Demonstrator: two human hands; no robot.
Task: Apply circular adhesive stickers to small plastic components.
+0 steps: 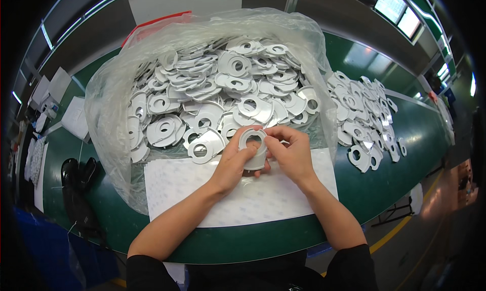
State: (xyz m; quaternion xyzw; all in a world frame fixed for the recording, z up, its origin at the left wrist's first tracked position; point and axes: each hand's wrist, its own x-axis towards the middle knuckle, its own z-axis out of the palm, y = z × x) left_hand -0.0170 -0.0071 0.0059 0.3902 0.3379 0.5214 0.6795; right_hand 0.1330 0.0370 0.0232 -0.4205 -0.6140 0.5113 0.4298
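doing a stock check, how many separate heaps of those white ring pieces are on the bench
2: one heap inside the clear plastic bag, one loose pile on the green bench at right. The left hand and right hand hold one more piece; others may be hidden.

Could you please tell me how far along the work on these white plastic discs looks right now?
Done, apparently: a spread of discs lies on the green table at the right. In hand: the left hand and right hand hold a small stack of discs together. Left: the clear bag remains heaped with discs.
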